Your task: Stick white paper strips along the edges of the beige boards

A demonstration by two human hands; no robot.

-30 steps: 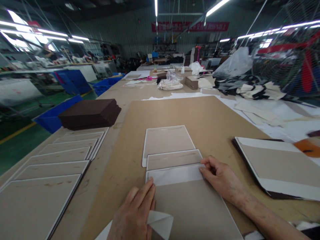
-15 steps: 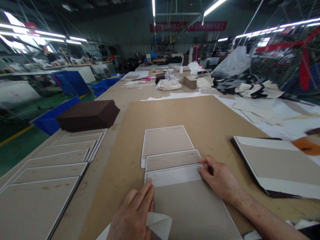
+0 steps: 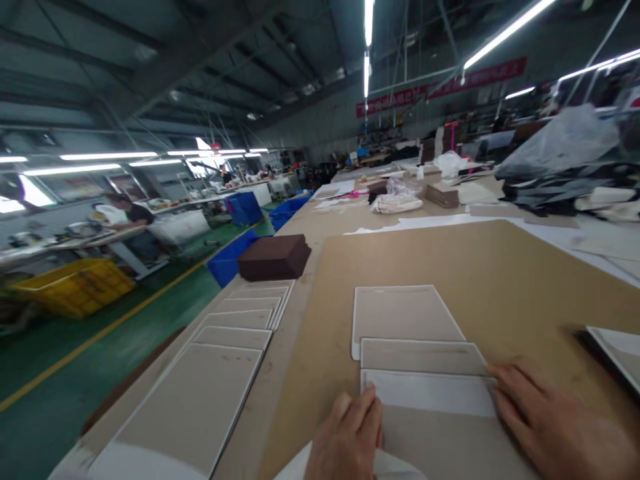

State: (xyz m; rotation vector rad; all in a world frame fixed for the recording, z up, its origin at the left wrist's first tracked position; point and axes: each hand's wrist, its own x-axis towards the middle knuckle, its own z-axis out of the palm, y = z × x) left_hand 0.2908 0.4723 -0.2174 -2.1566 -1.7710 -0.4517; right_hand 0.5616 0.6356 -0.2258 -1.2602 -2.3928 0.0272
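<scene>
Several beige panels with white edges overlap in front of me: a back panel (image 3: 403, 313), a middle panel (image 3: 420, 355) and a front panel (image 3: 445, 437) with a white strip along its top. My left hand (image 3: 347, 427) is closed at the front panel's upper left corner, its fingers pressed together and the thumb hidden. Under that hand lies a loose white sheet (image 3: 397, 467). My right hand (image 3: 545, 407), slightly blurred, pinches the upper right corner where the front and middle panels meet.
To the left, more beige panels (image 3: 200, 380) lie overlapped along the table edge, before a dark brown stack (image 3: 275, 257). A brown board (image 3: 400, 260) lies under the work. Another panel pile (image 3: 620, 353) is at right. Blue bins (image 3: 233, 257) stand beside the table; a person (image 3: 137, 213) sits far left.
My view has turned left and tilted, so the table appears shifted right. Both hands stay at the front panel's upper corners; the panels keep their arrangement.
</scene>
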